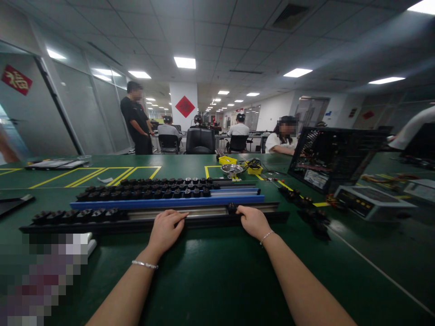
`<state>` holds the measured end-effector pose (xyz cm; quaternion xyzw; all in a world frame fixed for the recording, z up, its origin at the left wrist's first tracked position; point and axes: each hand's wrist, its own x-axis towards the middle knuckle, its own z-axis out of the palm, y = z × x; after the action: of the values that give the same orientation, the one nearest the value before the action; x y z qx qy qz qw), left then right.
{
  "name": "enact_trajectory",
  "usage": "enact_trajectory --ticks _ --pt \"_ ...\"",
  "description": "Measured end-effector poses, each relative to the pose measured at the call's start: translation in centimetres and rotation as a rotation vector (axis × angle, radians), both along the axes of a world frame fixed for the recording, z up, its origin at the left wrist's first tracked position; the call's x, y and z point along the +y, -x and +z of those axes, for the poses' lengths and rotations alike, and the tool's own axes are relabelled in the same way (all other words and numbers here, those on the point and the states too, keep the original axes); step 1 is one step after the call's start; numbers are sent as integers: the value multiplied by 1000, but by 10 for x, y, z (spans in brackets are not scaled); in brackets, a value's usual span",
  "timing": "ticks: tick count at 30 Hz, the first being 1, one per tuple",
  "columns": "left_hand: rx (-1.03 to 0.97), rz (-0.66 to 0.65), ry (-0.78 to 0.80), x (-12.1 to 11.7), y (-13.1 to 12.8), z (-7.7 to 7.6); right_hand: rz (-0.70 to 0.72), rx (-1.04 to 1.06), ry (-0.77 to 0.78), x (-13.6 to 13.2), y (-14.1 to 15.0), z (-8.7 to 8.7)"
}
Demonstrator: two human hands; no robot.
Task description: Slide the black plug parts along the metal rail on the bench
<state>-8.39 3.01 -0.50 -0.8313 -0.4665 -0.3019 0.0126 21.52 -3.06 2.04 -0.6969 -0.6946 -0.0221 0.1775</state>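
Note:
A long black rail lies across the green table in front of me, with several small black parts seated in its left stretch. My left hand rests on the rail's front edge, fingers curled over it. My right hand grips the rail further right, its fingertips touching a single black part in the channel. Behind it lies a blue rail and further rows filled with the same black parts.
An open computer case stands at the right with a grey box and loose black parts beside it. A metal bowl and yellow trays sit farther back. Other people sit and stand beyond the table.

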Motion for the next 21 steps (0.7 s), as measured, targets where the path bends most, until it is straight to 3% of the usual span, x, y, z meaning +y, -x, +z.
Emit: enact_trajectory --ticks 21 --pt "-4 2 0 0 0 0 -50 -19 -18 1 -1 -2"
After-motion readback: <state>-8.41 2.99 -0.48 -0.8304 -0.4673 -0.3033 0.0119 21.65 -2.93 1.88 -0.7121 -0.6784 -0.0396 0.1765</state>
